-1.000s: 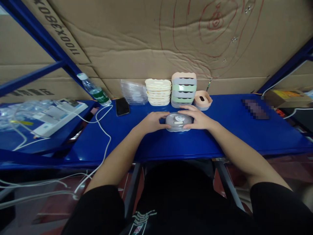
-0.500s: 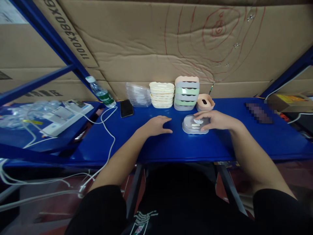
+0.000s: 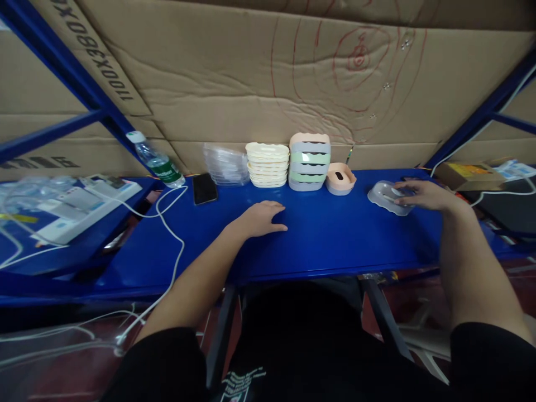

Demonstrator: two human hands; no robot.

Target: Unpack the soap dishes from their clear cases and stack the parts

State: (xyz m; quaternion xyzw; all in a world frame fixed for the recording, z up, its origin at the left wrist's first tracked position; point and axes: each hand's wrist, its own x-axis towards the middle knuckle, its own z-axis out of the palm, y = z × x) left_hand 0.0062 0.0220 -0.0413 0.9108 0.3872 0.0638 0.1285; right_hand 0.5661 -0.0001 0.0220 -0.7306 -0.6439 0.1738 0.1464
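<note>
My right hand is closed on the right end of a clear plastic container with a wavy rim, low over the right part of the blue table. A white spot shows on it near my fingers. My left hand rests at the middle of the table, thumb and fingers apart, holding nothing. Behind the hands stand a stack of clear plastic containers, a stack of cream wavy-edged pieces and a stack of peach, grey and green pieces. Beside them sits a peach piece with a dark oval slot.
A water bottle and a black phone are at the back left. White cables run over the left side. A power strip lies farther left. Cardboard walls the back; a small carton is at the right.
My right hand has carried the clear container rightward, away from the middle of the table. My left hand stays nearly where it was. The view has shifted slightly right.
</note>
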